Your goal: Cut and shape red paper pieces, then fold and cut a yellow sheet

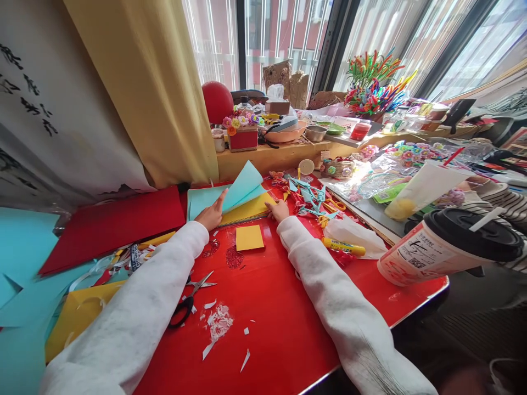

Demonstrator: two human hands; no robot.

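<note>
Light blue paper (244, 185) is folded up from a stack at the far side of the red table. My left hand (211, 214) holds the raised sheets back, its index finger stretched along them and its other fingers partly hidden. Beneath them lies yellow paper (242, 212), whose right corner is between the fingers of my right hand (278, 210). A small yellow square of paper (250, 238) lies in front of the stack, between my forearms. Black-handled scissors (193, 299) rest half open near my left sleeve.
White paper scraps (220, 322) litter the red table (272, 318). A yellow glue stick (343, 247) and a large drink cup (436, 249) stand or lie at the right. Red paper (119, 227) is at the left. Ribbon-like cut pieces (308, 195) are heaped behind my right hand.
</note>
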